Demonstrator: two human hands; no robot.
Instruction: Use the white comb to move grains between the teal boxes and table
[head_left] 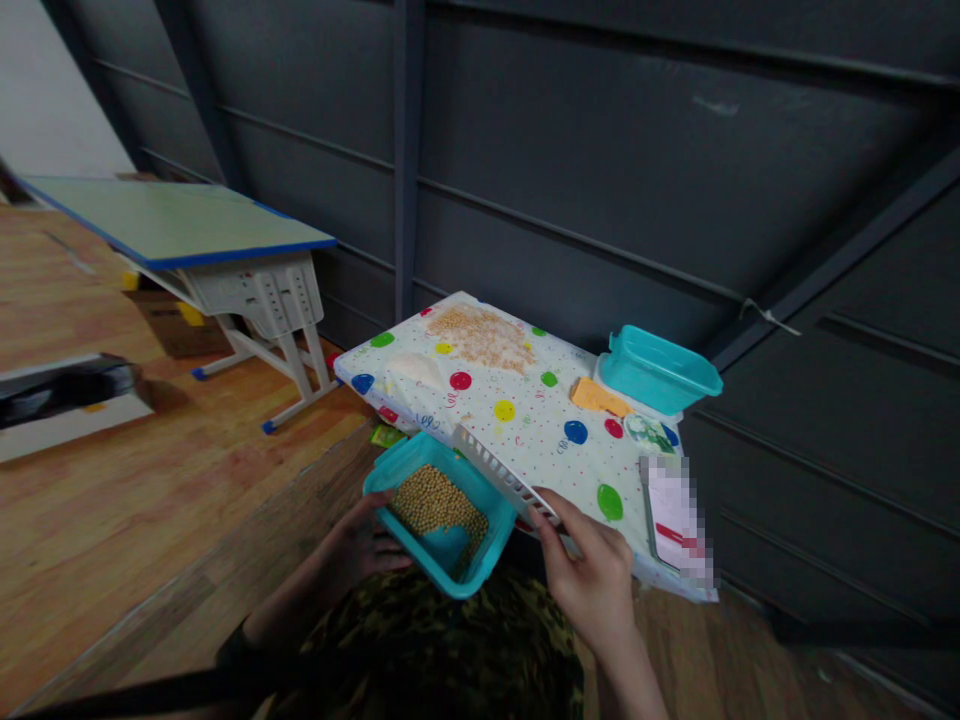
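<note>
My left hand [367, 540] grips the near left side of a teal plastic bin [499, 510], thumb over the rim and fingers against the outer wall. Round tan beans that look like soybeans [435, 500] cover part of the bin's floor. In my right hand [589, 560] is the end of a white slotted plastic piece [495, 468], pinched between thumb and fingers. This piece is tilted along the bin's far right rim, by the table edge; I cannot tell whether it touches the rim. On the table lie a spread of beans and pale grains [480, 338] and a white grain pile [415, 370].
A second teal bin [660, 372] stands at the table's back right. Near it lie an orange cloth-like item [600, 397], a green-and-white packet [649, 434] and a phone-like item [675, 515]. Left is a desk [180, 222]; a dark panelled wall [600, 180] rises behind.
</note>
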